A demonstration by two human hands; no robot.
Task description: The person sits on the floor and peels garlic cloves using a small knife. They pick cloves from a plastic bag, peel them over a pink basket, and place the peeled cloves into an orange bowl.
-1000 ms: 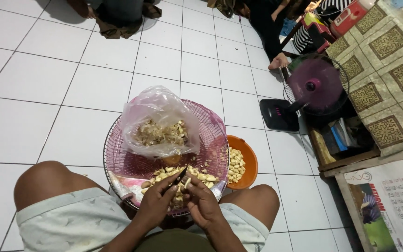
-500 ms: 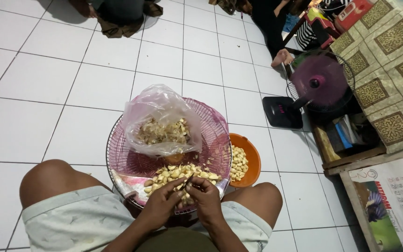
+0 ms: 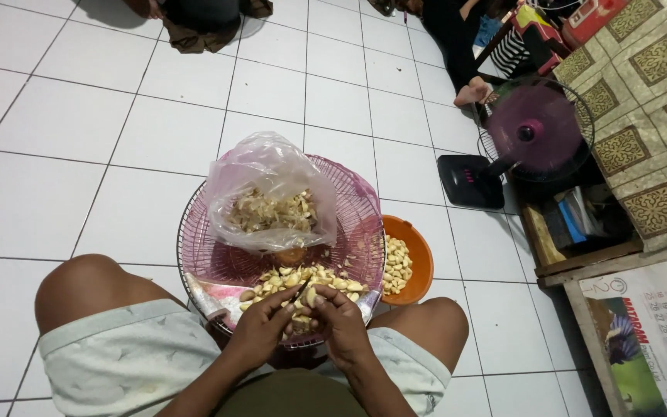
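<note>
- My left hand [image 3: 260,330] and right hand [image 3: 339,323] meet at the near edge of the pink basket [image 3: 194,255]; the right's fingers are pinched on a garlic clove [image 3: 311,296], and the left grips a small knife [image 3: 300,289] against it.
- A heap of garlic cloves [image 3: 303,279] lies just beyond my fingers.
- Farther in, a clear plastic bag [image 3: 272,189] holds peelings.
- At the basket's right edge, touching it, sits an orange bowl [image 3: 418,259] of peeled cloves.
- Well beyond stands a purple fan [image 3: 534,131].
</note>
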